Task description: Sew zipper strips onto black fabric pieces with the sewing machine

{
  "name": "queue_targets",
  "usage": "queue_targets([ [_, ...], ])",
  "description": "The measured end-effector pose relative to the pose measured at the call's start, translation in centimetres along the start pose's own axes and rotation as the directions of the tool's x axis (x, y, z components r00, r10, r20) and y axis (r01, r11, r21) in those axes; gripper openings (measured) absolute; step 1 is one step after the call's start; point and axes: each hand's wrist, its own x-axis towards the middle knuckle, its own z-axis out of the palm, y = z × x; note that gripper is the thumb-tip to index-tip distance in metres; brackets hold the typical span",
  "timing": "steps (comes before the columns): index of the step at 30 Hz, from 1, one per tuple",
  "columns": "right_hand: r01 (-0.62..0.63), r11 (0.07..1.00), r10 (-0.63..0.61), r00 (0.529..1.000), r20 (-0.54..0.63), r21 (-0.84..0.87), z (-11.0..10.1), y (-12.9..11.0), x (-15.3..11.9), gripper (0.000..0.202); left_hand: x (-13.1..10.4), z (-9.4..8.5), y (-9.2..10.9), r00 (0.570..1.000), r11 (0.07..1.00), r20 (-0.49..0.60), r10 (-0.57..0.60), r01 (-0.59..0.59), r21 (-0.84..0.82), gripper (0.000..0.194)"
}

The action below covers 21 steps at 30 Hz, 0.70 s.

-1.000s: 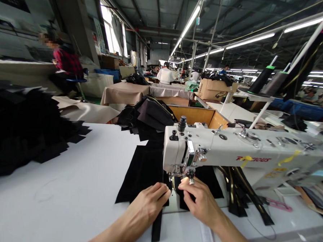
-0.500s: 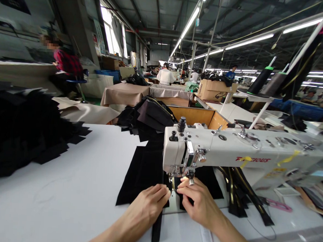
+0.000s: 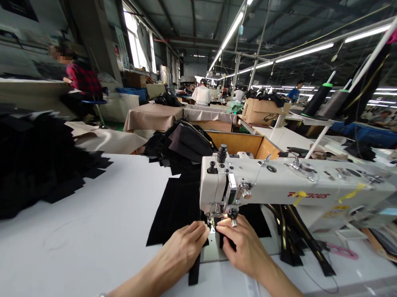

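Under the needle of a white sewing machine [image 3: 259, 182] lies a black fabric panel [image 3: 175, 209], spreading out on both sides of the machine's head. My left hand [image 3: 186, 245] is closed on the fabric just left of the presser foot [image 3: 212, 221]. A narrow black strip [image 3: 194, 272] hangs toward me from below its fingers. On the other side of the foot, my right hand [image 3: 243, 246] bends its fingers down and pinches the cloth by the needle. A bit of gold zipper teeth shows between the hands. The fingertips partly hide what they press.
A tall stack of black fabric pieces [image 3: 34, 157] stands at left. More black pieces with a gold zipper [image 3: 188, 141] lie behind the machine. Zipper strips [image 3: 292, 237] and pink-handled snips [image 3: 342, 250] are at right. Thread cones [image 3: 317, 99] stand above. Co-workers sit farther back.
The black panel and its narrow strip have slid a little away from me under the foot. Both hands stay beside the needle, the left slightly farther forward.
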Motion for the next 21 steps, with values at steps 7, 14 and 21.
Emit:
queue_targets([
  [7, -0.044, 0.998, 0.046, 0.998, 0.033, -0.047, 0.3, 0.1, -0.2, 0.040, 0.4, -0.4, 0.1, 1.000, 1.000, -0.030, -0.001, 0.001, -0.011, 0.022],
  [14, -0.092, 0.991, 0.100, 0.992, 0.081, -0.094, 0.5, 0.1, -0.1, 0.040, 0.6, 0.3, -0.2, 0.995, 1.000, -0.104, 0.009, -0.011, -0.019, 0.023],
  [21, -0.099, 0.989, 0.109, 0.990, 0.090, -0.108, 0.4, 0.0, -0.1, 0.041, 0.5, 0.8, -0.3, 0.984, 1.000, -0.179, 0.020, -0.021, -0.004, 0.028],
])
